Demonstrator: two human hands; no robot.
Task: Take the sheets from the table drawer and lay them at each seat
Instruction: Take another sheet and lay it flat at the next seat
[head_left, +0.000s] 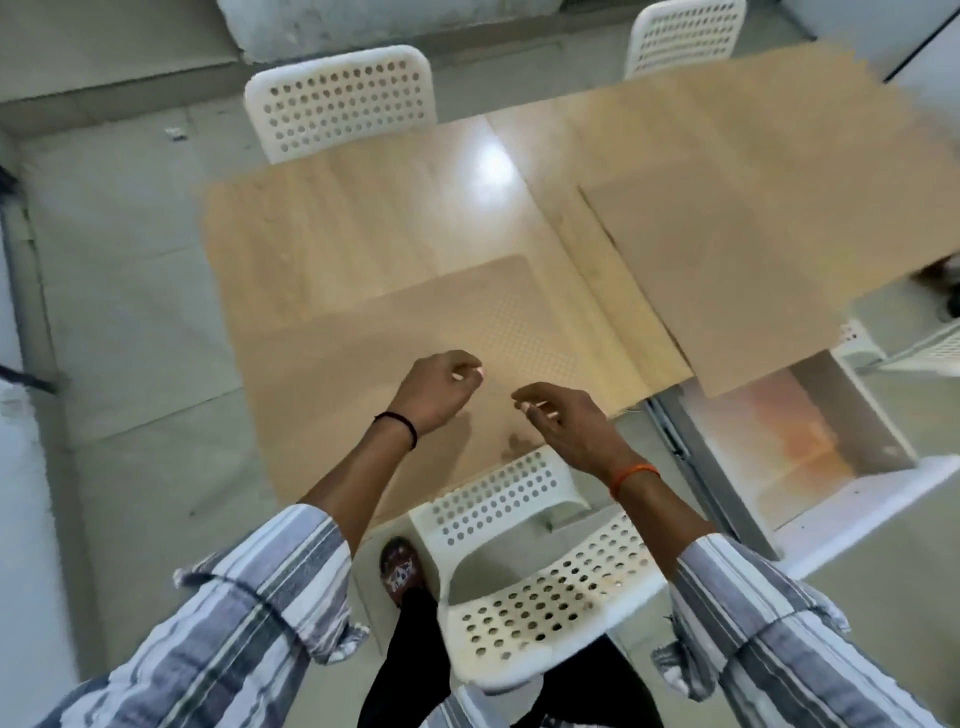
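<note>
A tan sheet (363, 364) lies flat on the near left part of the wooden table (395, 208), in front of the near chair (519, 582). My left hand (436, 389) and my right hand (566, 421) hover just above its near edge, fingers loosely curled, holding nothing. A second tan sheet (727, 270) lies on the right part of the table and overhangs its near edge. A third sheet (779, 119) covers the far right. The white drawer (857, 493) stands pulled out at the right, below the table edge.
A white perforated chair (343, 98) stands at the far side, another (685, 36) at the far right, and part of one (914, 348) shows at the right edge. My sandalled foot (400, 566) is on the grey tiled floor beside the near chair.
</note>
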